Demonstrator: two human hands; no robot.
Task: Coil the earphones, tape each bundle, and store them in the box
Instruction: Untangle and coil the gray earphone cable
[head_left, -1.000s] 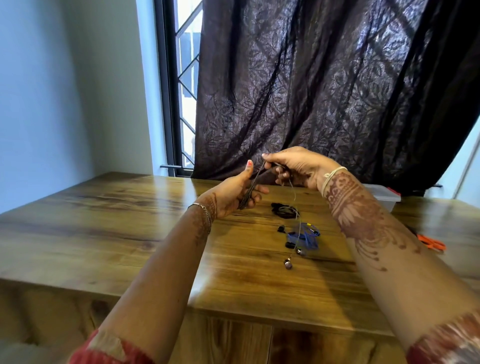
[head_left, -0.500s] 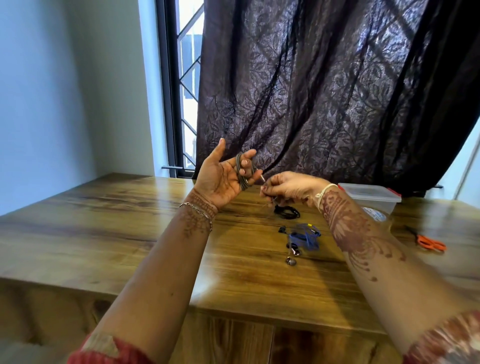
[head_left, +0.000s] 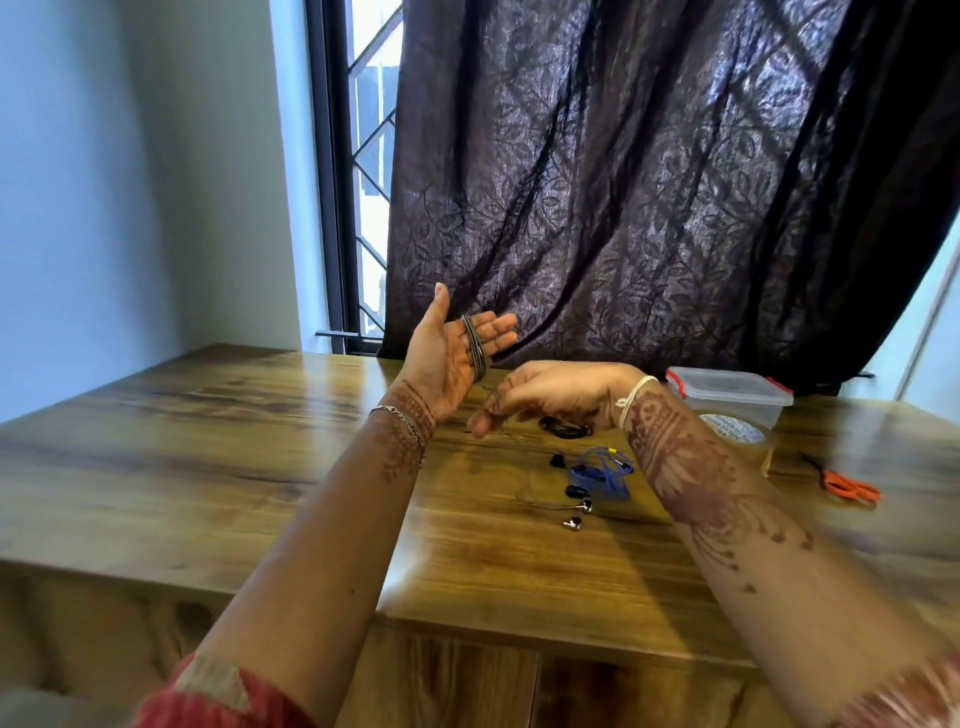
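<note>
Now left hand (head_left: 441, 364) raised, fingers straight as spool for grey earphone cord (head_left: 475, 347) looped round them; right hand (head_left: 550, 396), just below those fingers, pinches its loose end, likely feeding next wrap.

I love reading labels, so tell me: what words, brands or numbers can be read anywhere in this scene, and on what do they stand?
One round white label at the clear plastic box: dark print in a ring, too blurred to read.
No writing shows on the orange scissors, the blue earphones or the grey earphones.
</note>
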